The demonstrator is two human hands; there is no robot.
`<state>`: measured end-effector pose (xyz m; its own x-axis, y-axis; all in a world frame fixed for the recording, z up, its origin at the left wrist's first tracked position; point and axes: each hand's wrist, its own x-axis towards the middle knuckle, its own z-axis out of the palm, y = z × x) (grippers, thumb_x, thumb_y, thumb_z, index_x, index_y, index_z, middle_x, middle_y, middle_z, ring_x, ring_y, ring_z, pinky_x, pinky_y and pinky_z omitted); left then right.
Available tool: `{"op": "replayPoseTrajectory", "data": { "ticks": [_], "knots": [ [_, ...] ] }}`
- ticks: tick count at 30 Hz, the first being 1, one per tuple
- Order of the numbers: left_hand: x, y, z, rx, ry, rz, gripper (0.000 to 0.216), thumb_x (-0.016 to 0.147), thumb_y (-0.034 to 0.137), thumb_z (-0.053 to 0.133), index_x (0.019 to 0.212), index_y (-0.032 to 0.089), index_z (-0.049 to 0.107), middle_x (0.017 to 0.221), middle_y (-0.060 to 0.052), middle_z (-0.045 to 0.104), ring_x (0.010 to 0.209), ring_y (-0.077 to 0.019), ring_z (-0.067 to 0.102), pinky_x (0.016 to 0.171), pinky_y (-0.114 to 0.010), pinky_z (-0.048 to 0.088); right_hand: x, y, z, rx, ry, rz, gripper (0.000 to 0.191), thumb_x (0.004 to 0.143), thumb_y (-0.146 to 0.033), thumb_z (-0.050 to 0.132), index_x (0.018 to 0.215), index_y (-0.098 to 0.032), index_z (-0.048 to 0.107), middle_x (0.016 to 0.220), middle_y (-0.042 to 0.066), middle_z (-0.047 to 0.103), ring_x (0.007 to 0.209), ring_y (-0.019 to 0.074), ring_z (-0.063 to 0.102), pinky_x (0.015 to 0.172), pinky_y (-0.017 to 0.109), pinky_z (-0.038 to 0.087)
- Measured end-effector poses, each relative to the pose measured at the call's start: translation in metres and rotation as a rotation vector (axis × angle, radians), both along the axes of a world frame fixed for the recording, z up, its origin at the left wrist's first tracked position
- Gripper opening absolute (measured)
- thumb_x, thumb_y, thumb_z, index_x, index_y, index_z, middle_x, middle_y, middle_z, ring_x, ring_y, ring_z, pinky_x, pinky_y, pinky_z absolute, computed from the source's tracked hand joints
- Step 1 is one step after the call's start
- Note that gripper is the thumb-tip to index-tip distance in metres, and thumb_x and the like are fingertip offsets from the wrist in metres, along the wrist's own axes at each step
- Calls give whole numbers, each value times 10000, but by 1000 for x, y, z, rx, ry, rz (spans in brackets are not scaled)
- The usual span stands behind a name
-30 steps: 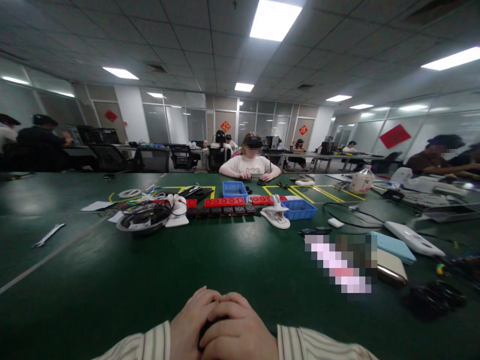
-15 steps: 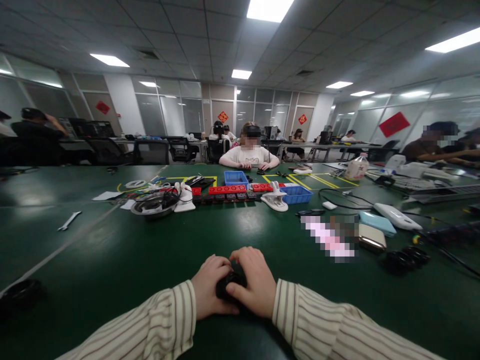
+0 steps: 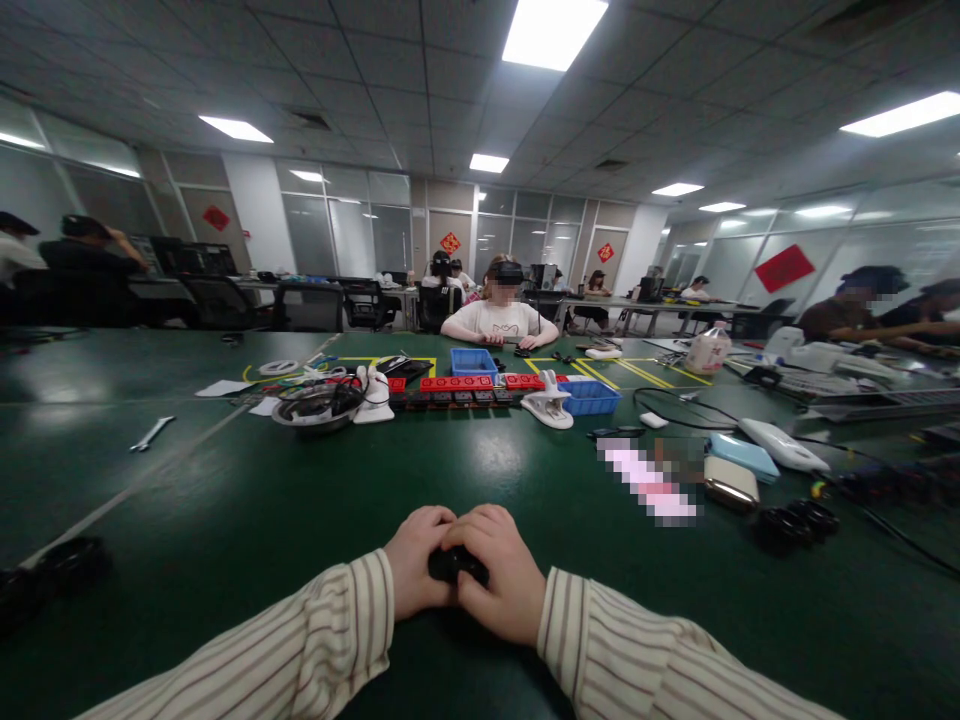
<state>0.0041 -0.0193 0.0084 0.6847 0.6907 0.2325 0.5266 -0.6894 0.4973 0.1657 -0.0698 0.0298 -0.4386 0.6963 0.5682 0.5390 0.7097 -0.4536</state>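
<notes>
My left hand (image 3: 415, 562) and my right hand (image 3: 499, 577) rest together on the green table (image 3: 225, 520) just in front of me, both in striped sleeves. Their fingers curl round a small black object (image 3: 452, 565) held between them; most of it is hidden and I cannot make out what it is. The right hand's fingers lie over its top.
Across the table stand a row of red and black blocks (image 3: 457, 390), two blue bins (image 3: 590, 397), white clips (image 3: 547, 406) and a metal bowl of cables (image 3: 315, 405). Phones, cases and black parts (image 3: 791, 522) lie at right. A seated person (image 3: 500, 318) faces me; others work at the sides.
My view tipped down and then steadied, so my hands and sleeves show more fully. The fingers closed tighter over the black object, which shows less than half a second ago.
</notes>
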Motion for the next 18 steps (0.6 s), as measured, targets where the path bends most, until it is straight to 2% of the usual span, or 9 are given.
{"op": "replayPoseTrajectory", "data": {
  "ticks": [4, 7, 9, 12, 15, 18],
  "knots": [
    [0, 1, 0, -35, -2, -19, 421, 537, 351, 786, 909, 209, 648, 980, -41, 557, 943, -264, 521, 887, -410, 405, -1, 1, 3, 52, 26, 150, 220, 570, -174, 392, 741, -203, 528, 811, -7, 628, 849, 177, 509, 826, 350, 348],
    [-1, 0, 1, -49, -11, -30, 629, 536, 448, 785, 1081, 206, 583, 1046, -69, 562, 998, -282, 518, 989, -483, 313, 1, 5, 3, 97, 94, 189, 194, 725, -281, 426, 860, -202, 542, 925, 29, 612, 904, 201, 514, 854, 379, 347],
    [-1, 1, 1, -58, -16, -39, 721, 565, 534, 745, 1170, 212, 521, 1110, -84, 553, 1041, -289, 509, 1034, -520, 237, 4, 9, 0, 101, 128, 146, 326, 838, -465, 415, 973, -192, 530, 991, 62, 583, 916, 218, 514, 837, 383, 369],
    [-3, 2, -1, -76, -6, -52, 658, 608, 607, 682, 1138, 242, 545, 1112, -71, 559, 1048, -287, 515, 1044, -533, 211, 8, 15, -10, 87, 126, 38, 573, 840, -699, 315, 978, -183, 522, 941, 71, 563, 845, 218, 523, 754, 359, 409],
    [-4, 5, -4, -86, 15, -40, 587, 622, 639, 657, 1054, 247, 589, 1058, -54, 573, 1019, -278, 530, 1048, -523, 208, 8, 20, -19, 69, 64, -26, 659, 798, -770, 263, 879, -171, 526, 842, 67, 550, 741, 212, 513, 678, 354, 414],
    [-3, 6, -7, -80, 33, -10, 557, 595, 595, 695, 1001, 226, 605, 1016, -43, 568, 970, -267, 537, 1042, -498, 236, 7, 22, -22, 29, -34, -67, 581, 794, -729, 369, 829, -173, 536, 807, 65, 541, 720, 218, 499, 651, 358, 404]
  ]
}}
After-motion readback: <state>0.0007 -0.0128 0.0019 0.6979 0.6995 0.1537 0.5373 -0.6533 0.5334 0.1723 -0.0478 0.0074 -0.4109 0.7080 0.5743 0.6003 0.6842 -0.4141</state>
